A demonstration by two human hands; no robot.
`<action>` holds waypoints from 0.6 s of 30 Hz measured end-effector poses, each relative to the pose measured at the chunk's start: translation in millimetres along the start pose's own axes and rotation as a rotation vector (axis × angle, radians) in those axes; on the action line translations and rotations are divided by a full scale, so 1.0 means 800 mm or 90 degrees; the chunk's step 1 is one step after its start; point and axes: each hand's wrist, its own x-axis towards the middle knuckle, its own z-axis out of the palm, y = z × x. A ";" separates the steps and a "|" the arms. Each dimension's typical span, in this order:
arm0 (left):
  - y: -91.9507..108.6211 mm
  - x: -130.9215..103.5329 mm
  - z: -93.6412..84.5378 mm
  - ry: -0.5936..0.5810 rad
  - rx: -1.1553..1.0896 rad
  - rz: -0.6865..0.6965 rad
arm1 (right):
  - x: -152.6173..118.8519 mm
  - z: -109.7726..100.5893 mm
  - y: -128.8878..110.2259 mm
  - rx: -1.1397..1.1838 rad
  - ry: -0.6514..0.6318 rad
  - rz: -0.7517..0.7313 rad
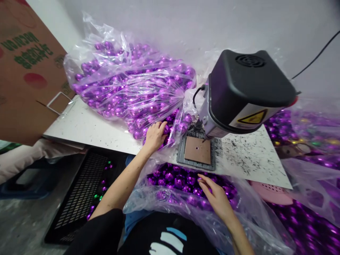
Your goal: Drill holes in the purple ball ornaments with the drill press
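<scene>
My left hand reaches into the mouth of a clear plastic bag full of shiny purple balls, its fingers curled against balls at the opening; whether it grips one is hidden. My right hand is over purple balls in an open plastic bag at my lap, thumb and forefinger close together near a ball; what they hold is too small to tell. Between and beyond my hands, a black machine head with a yellow warning label overhangs a brown square plate with a small central hole.
A cardboard box stands at the left, above a black crate with a few coloured balls. Dark flecks dot the white table. A pink basket and more bagged purple balls are at the right. Another person's sleeve shows at left.
</scene>
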 end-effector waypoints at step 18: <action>0.119 -0.149 0.050 -0.250 -0.607 -0.160 | 0.029 0.023 -0.094 0.277 0.060 -0.030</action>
